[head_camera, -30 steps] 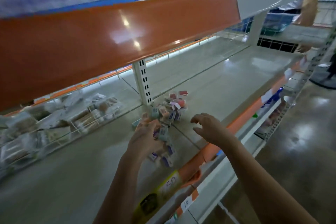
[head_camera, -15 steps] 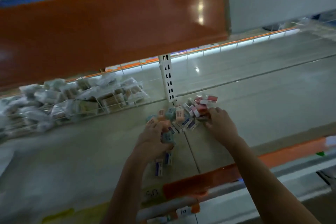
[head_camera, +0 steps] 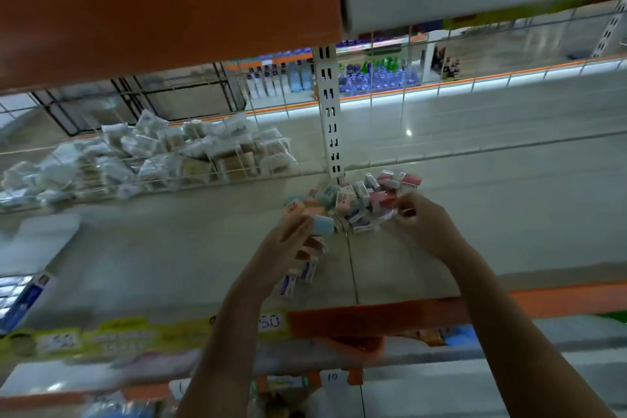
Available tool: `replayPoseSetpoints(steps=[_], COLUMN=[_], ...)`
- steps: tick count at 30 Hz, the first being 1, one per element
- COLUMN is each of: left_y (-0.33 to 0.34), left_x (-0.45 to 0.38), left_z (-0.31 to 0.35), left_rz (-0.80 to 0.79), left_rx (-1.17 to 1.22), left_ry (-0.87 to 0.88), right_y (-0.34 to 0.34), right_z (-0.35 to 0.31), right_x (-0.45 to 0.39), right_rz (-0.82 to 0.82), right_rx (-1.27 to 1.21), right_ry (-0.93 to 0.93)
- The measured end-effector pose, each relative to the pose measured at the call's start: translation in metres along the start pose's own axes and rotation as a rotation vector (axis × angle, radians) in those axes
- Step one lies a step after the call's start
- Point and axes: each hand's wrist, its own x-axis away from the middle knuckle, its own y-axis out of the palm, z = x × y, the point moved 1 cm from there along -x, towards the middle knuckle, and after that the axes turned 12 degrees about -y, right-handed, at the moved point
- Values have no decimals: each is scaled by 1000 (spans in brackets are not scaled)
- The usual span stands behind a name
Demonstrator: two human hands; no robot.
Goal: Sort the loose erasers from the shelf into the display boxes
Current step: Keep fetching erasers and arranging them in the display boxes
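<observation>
A heap of loose erasers (head_camera: 359, 200) in small blue, pink, red and white wrappers lies on the grey shelf (head_camera: 169, 258) near the white upright post. My left hand (head_camera: 288, 241) holds several erasers, a light blue one uppermost. My right hand (head_camera: 424, 224) reaches into the right side of the heap, fingers pinched on a small pink-wrapped eraser. A few more erasers (head_camera: 302, 276) lie below my left hand. No display box can be made out.
A wire basket (head_camera: 152, 176) of clear-wrapped packets stands at the back left. An orange shelf front (head_camera: 163, 10) hangs overhead. The shelf's orange front rail (head_camera: 390, 316) carries price labels. A white post (head_camera: 330, 119) rises behind the heap. A blue packet (head_camera: 27, 299) lies at the left.
The camera has tilted and moved closer. My right hand went from hovering over the shelf edge into the heap and closed its fingers. My left hand has lifted with its erasers.
</observation>
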Motion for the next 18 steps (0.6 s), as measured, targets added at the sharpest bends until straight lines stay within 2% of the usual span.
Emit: replayPoseSetpoints(steps=[2,4,6,10,13,18], left_y=[3,6,7,3,-6,-37], left_x=[5,8,11,20,32,55], left_z=[-1,-2,-4,-7,-11,-16], left_rz=[3,8,16,38,152,307], left_rx=[124,223,268,337,272,209], left_ry=[-23,-51,-80,-90,-18,127], right_y=[-3,-3,0,16,31,58], right_z=[-7,-15,-25,-45,-62,-95], right_x=[7,14,19,24,23,18], right_rz=[2,-20,-71,-163,-218,-295], right_rx=[-145,-430,-727,-1086,-1209,-1234], right_ry=[-3,67,141,265,326,298])
